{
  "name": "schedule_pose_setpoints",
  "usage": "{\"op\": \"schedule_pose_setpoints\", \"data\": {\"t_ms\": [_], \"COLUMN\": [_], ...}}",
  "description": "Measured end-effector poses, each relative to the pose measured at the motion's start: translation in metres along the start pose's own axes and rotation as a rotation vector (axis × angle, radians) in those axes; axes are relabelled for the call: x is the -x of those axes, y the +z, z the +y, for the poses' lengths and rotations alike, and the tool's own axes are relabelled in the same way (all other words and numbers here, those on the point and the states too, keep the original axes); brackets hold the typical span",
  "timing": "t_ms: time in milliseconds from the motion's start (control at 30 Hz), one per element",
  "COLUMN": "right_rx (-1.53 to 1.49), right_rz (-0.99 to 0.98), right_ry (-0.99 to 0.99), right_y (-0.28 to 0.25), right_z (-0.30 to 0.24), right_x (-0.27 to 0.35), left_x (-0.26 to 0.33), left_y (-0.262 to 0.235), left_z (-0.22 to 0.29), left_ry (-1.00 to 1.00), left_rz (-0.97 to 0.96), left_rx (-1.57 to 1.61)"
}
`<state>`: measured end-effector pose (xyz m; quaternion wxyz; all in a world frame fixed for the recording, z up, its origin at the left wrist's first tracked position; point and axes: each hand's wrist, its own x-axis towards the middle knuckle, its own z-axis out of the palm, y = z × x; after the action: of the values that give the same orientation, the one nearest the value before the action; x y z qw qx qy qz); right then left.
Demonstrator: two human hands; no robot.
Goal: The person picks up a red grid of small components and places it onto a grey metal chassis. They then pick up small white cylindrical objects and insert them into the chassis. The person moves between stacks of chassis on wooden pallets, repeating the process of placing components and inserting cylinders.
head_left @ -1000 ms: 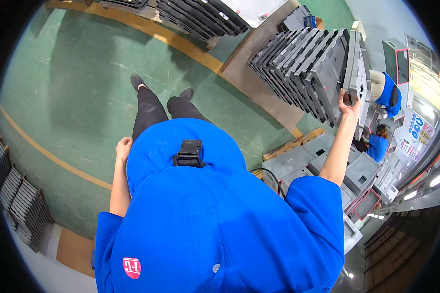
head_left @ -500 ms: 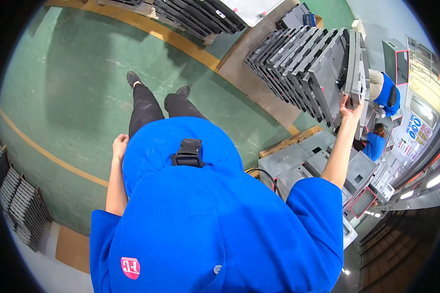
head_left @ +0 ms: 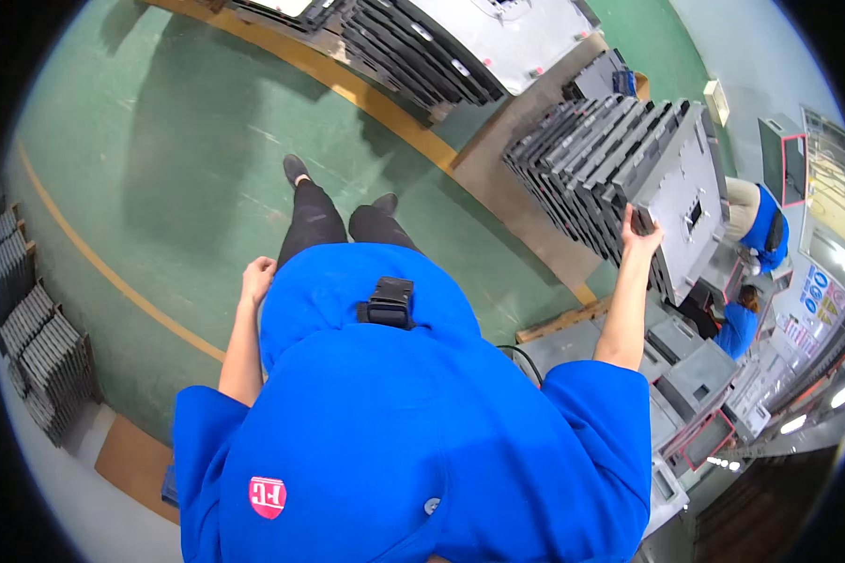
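Observation:
At the right, my right hand point(head_left: 641, 232) is closed on the near lower corner of a flat grey panel point(head_left: 690, 188) with small cut-outs in its face. The panel leans at the front of a row of similar grey panels point(head_left: 573, 155), standing close together on edge; I cannot tell whether it touches the one behind. My left hand point(head_left: 259, 279) hangs beside my left hip, fingers loosely curled, with nothing visible in it.
More panels point(head_left: 422, 61) stand in a stack at the top, and others point(head_left: 52, 347) at the far left. Grey metal housings point(head_left: 695, 380) lie right of me. Two people in blue, one bending point(head_left: 765, 225), one lower point(head_left: 737, 328), are beyond. Yellow lines point(head_left: 385, 108) cross the green floor.
The panel in my right hand has swung from nearly edge-on toward the row, so its broad face now shows. My right hand moved left with it. The whole view has shifted a little.

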<state>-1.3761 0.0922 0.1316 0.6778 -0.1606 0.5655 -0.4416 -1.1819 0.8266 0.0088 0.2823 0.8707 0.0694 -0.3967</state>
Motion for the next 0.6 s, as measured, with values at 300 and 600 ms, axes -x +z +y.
{"op": "schedule_pose_setpoints", "data": {"t_ms": [300, 600], "right_rx": [0.764, 1.435], "right_rz": [-0.088, -0.427], "right_ry": [0.091, 0.477], "right_y": [-0.046, -0.044], "right_z": [0.002, 0.325], "right_x": [0.051, 0.212], "left_x": [-0.028, -0.094], "left_y": [-0.004, -0.076], "left_z": [0.006, 0.013], "left_ry": [0.000, 0.031], "left_rz": [-0.009, -0.181], "left_rx": [0.003, 0.226]}}
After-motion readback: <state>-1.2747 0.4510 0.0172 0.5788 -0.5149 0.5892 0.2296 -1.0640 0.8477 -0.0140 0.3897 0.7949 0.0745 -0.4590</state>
